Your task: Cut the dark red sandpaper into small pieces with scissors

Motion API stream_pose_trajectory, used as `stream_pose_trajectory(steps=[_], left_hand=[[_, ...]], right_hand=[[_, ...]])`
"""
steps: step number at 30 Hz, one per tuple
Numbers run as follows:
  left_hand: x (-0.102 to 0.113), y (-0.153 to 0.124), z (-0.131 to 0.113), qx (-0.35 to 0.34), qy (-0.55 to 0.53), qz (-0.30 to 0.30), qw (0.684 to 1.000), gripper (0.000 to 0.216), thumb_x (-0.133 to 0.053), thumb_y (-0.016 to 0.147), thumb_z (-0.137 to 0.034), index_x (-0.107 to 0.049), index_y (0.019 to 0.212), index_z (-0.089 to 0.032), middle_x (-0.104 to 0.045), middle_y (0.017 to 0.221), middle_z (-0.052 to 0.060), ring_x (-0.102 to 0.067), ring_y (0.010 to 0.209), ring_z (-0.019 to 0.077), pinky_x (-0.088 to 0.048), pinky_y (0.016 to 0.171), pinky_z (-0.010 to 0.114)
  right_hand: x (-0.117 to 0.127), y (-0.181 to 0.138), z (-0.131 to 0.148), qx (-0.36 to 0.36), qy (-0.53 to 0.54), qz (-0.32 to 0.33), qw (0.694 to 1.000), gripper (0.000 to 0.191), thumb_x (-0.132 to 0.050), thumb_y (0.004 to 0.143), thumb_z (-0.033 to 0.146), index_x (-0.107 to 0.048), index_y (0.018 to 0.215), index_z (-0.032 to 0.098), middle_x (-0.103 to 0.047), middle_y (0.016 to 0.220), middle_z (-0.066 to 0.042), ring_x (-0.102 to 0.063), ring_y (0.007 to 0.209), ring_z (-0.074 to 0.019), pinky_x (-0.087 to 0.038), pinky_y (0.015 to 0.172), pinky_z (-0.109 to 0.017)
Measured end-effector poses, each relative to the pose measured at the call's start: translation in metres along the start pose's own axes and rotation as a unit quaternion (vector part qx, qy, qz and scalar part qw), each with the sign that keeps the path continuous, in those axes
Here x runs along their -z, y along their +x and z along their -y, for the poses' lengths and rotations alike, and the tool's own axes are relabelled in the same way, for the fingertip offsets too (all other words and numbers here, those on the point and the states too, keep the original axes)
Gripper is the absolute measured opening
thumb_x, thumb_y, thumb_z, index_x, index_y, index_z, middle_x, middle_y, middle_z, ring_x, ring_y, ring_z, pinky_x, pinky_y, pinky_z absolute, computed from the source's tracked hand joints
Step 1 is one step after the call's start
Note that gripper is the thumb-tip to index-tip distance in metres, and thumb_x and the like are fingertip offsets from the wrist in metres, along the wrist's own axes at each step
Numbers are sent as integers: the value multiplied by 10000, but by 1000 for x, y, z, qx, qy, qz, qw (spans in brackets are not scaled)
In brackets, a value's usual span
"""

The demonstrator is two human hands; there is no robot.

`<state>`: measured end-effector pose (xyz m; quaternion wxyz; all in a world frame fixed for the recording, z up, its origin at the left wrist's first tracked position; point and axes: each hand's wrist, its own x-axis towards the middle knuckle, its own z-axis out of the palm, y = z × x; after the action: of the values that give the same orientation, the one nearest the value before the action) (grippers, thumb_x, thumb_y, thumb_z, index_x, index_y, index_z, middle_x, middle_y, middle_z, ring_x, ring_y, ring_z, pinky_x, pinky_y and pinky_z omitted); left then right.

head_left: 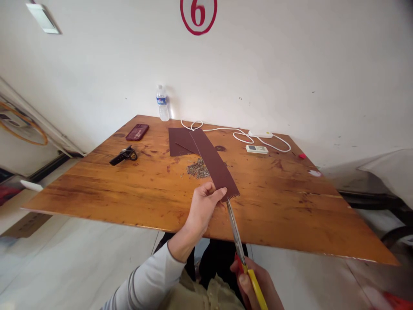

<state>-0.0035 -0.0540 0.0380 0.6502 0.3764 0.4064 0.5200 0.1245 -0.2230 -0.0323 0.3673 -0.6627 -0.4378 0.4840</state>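
My left hand (206, 202) pinches the near end of a long dark brown strip (216, 168), thumb on top. The strip looks like stiff paper or sandpaper, and its near edge is cut into a fine fringe. In my right hand (253, 284) is a pair of scissors (237, 237) with red and yellow handles. Their blade tips meet the fringed edge. Under and beyond the strip lies a pile of small cut bits (197, 168) on the wooden table (155, 189). Farther back rests a wider brown sheet (177, 144), partly covered by the strip.
A water bottle (163, 103) stands by the wall. A dark red phone (137, 132) and a black strapped object (123, 156) lie at left. Toward the back right are a white power strip (260, 134) with its cable and a white remote control (257, 149).
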Motion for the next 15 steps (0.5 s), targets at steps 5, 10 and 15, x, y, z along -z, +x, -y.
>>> stream_pose_trajectory(steps=[5, 10, 15], left_hand=[[0, -2, 0, 12, -15, -1, 1000, 240, -795, 648, -344, -649, 642, -154, -601, 602, -10, -510, 513, 89, -438, 502, 223], [2, -2, 2, 30, -32, 1, 999, 288, -818, 635, -379, -640, 641, -152, -598, 601, -10, -523, 500, 89, -465, 503, 231], [3, 2, 2, 45, -61, 2, 997, 346, -850, 597, -402, -610, 625, -155, -576, 566, -26, -544, 464, 94, -484, 485, 235]], right_hand=[[-3, 0, -4, -11, 24, 13, 1000, 590, -467, 815, 793, -581, 810, 214, -336, 546, 79, -268, 468, -106, -187, 434, -250], [-1, 5, -12, 18, 29, 41, 999, 533, -482, 835, 745, -539, 754, 221, -258, 525, 97, -207, 469, -102, -139, 435, -258], [1, 9, -22, 12, 28, 51, 998, 534, -460, 858, 743, -548, 797, 220, -228, 511, 111, -170, 441, -94, -118, 409, -250]])
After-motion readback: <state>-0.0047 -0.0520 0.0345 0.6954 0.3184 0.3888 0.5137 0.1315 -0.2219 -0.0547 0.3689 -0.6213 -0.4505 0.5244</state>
